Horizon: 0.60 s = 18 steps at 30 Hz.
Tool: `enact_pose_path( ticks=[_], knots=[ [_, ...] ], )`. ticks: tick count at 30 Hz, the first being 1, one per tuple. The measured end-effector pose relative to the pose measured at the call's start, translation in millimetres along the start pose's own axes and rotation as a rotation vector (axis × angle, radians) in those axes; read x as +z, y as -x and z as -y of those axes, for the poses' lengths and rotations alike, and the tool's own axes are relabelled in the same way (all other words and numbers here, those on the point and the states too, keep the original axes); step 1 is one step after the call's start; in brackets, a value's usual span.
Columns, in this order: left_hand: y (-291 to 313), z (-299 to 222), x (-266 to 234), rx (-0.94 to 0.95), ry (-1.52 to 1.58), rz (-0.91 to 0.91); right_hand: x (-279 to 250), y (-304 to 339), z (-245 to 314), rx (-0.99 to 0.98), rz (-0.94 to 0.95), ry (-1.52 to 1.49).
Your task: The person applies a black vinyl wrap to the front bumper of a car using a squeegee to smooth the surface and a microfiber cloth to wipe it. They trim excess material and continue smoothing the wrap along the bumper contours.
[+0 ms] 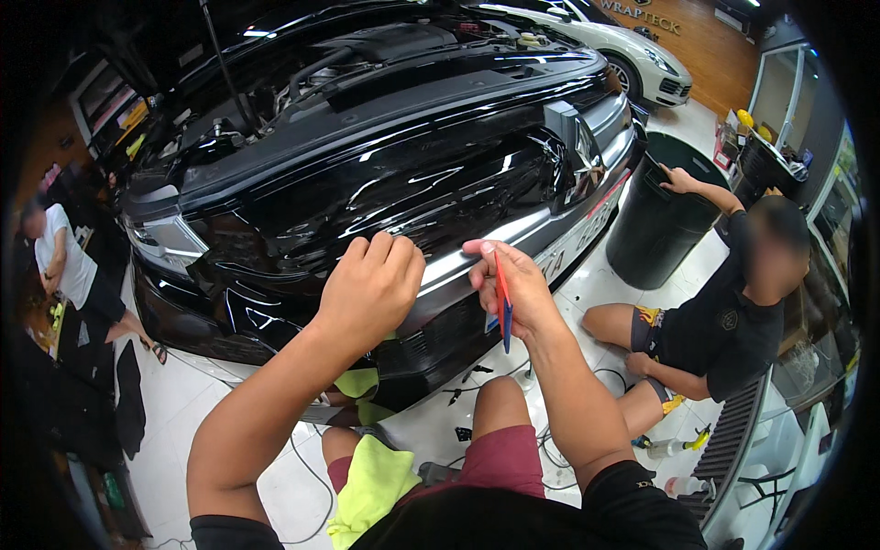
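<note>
My left hand (374, 282) is in front of the black car's (431, 357) grille area, fingers curled inward and closed. Whatever they pinch, if anything, is hidden behind the knuckles. A glossy, wrinkled black film (440, 188) covers the grille area just beyond. To the right, my right hand (515, 286) grips a thin flat red and blue tool (503, 302), seen nearly edge-on, its blue end pointing down. That hand's index finger stretches left toward the bright trim strip (449, 271); contact cannot be made out.
A yellow-green cloth (374, 486) lies over my thigh. At the right, a seated co-worker (733, 312) rests a hand on a large black bin (655, 229). Cables (323, 495) run across the floor. Another person (69, 252) is at the far left; a white car (587, 41) stands behind.
</note>
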<state>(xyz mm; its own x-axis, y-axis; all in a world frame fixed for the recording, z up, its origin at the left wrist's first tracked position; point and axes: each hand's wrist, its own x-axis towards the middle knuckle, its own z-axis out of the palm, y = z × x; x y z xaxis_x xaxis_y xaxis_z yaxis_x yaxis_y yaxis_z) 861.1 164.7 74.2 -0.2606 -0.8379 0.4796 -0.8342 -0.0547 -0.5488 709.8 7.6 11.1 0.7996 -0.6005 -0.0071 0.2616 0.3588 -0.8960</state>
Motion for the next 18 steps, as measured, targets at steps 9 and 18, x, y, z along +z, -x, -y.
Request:
enact_pose_path(
  ticks=[9,18],
  knots=[
    [0.4,-8.8,6.0,0.005,-0.042,-0.036,14.9,-10.7,-3.7,0.138,0.13,-0.37],
    [8.2,-11.4,9.3,-0.094,0.108,-0.123,32.6,-12.4,-12.6,0.068,0.058,-0.387]
  ],
)
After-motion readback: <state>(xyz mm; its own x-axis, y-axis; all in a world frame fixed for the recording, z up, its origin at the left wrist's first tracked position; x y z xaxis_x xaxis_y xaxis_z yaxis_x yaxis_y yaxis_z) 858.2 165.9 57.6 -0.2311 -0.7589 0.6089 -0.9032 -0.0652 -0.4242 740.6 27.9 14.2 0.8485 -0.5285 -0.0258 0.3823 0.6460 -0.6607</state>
